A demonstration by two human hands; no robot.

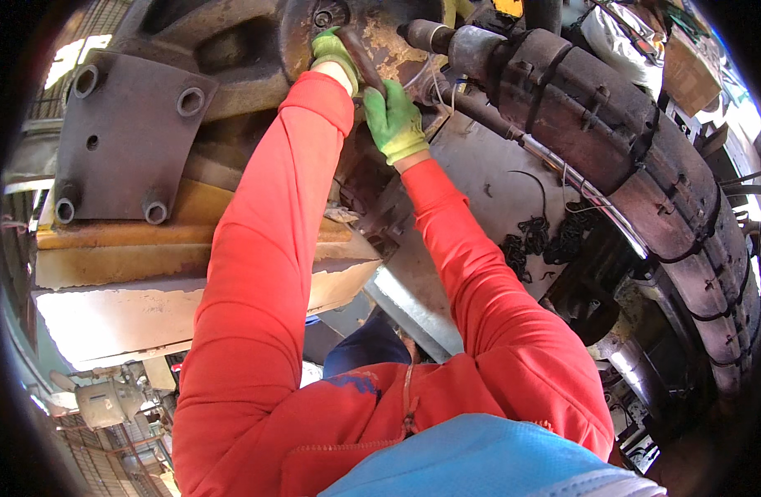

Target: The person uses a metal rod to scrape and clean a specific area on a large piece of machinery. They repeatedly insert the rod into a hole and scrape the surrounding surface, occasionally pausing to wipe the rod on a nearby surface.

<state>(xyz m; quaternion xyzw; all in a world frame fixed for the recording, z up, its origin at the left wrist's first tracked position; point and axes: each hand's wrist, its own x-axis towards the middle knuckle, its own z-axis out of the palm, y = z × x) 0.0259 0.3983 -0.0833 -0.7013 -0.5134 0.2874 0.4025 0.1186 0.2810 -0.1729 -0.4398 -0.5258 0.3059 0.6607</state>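
Both my hands wear green gloves and reach to the top of the view, against a large dark, worn metal casting (389, 41). A dark brown bar (361, 58) slants between them; its kind I cannot make out. My left hand (334, 55) is closed at its upper end. Lower down and to the right, my right hand (394, 123) is closed around its other end. Right beside my hands, a thin pale wire and a cylindrical metal fitting (476, 54) join a rod.
A thick metal plate (130, 137) with round corner sockets stands at left on a yellow-edged block (140, 240). A heavy segmented track (596, 108) curves down the right side. Dark chain (525, 248) lies on a grey metal sheet (472, 174). A cardboard box (691, 74) sits far right.
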